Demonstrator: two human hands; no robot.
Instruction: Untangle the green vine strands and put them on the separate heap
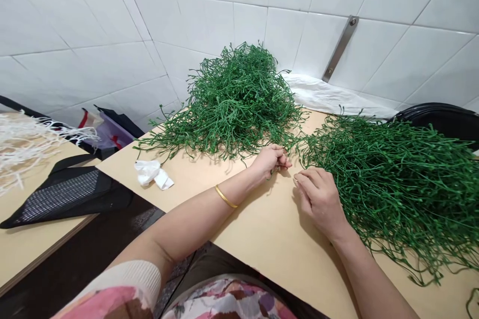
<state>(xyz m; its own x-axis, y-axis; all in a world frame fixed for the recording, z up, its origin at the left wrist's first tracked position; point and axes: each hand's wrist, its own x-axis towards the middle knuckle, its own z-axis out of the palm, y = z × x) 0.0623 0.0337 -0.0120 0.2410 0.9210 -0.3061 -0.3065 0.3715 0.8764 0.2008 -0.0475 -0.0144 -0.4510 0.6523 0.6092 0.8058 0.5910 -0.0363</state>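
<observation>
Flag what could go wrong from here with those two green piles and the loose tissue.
Mixing: the taller green pile and the right-hand green pile nearly meet by the left hand, so strands could tangle or cross over.

Snagging: the gold bangle on the left wrist might catch a strand if that arm reaches into a pile.

Falling: the crumpled tissue lies near the table edge and could get brushed off.

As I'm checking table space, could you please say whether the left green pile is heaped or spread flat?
Heaped: the left green pile rises to a peak, loose stems trailing onto the table.
</observation>
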